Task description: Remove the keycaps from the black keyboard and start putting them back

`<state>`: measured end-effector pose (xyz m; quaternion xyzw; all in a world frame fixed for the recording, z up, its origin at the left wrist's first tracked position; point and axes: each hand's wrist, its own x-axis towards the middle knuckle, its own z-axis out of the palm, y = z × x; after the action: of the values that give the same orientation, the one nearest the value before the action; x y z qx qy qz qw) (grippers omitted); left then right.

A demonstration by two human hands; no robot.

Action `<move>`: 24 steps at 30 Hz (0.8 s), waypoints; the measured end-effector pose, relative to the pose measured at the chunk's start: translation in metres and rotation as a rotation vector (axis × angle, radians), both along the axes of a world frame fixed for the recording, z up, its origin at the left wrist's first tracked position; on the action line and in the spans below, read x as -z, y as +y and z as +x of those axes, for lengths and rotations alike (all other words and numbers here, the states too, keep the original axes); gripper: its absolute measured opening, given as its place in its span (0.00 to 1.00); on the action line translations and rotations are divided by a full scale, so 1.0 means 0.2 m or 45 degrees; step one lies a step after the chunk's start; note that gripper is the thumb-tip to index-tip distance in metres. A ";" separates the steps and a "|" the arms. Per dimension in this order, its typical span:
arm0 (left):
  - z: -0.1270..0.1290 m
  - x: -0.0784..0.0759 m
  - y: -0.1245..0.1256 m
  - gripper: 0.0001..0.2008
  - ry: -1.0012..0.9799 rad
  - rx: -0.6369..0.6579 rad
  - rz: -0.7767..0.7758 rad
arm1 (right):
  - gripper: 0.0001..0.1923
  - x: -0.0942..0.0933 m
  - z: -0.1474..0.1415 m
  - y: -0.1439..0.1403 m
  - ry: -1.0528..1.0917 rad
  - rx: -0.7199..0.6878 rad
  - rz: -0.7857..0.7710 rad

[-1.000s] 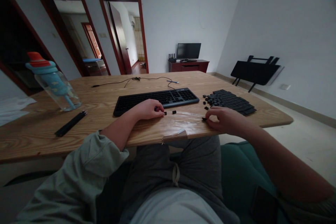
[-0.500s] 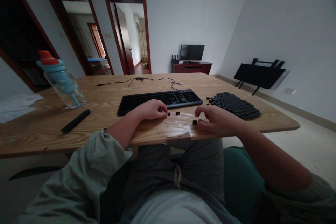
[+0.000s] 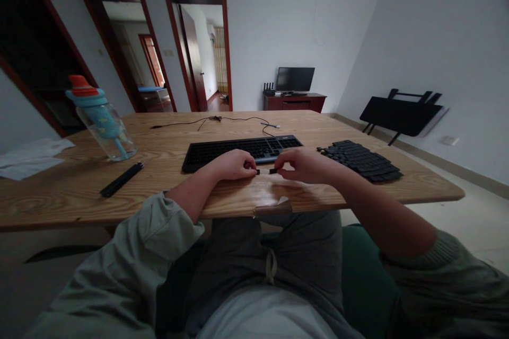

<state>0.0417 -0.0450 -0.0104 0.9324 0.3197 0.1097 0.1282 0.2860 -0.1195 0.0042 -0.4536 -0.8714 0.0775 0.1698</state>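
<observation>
My left hand (image 3: pixel 231 164) rests on the wooden table (image 3: pixel 167 190) just near of the black keyboard (image 3: pixel 242 149), fingers curled, tips pinching a small black keycap (image 3: pixel 257 171). My right hand (image 3: pixel 303 165) sits just right of it, fingers bent, gripping a second keycap (image 3: pixel 272 171). The two caps lie close together, apart. A pile of loose keycaps (image 3: pixel 361 153) lies right of the keyboard. A water bottle (image 3: pixel 102 119) stands far left.
</observation>
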 end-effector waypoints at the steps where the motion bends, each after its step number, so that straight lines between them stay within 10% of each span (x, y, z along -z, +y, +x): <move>1: 0.00 -0.01 -0.01 0.13 0.006 -0.013 0.000 | 0.10 0.00 -0.03 0.04 0.023 -0.026 0.029; 24: -0.01 0.00 -0.01 0.12 0.003 -0.012 0.019 | 0.11 0.17 -0.07 0.18 0.047 -0.104 0.078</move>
<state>0.0402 -0.0469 -0.0112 0.9319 0.3235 0.1115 0.1201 0.2722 -0.0826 -0.0304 -0.4107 -0.8880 0.0660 0.1961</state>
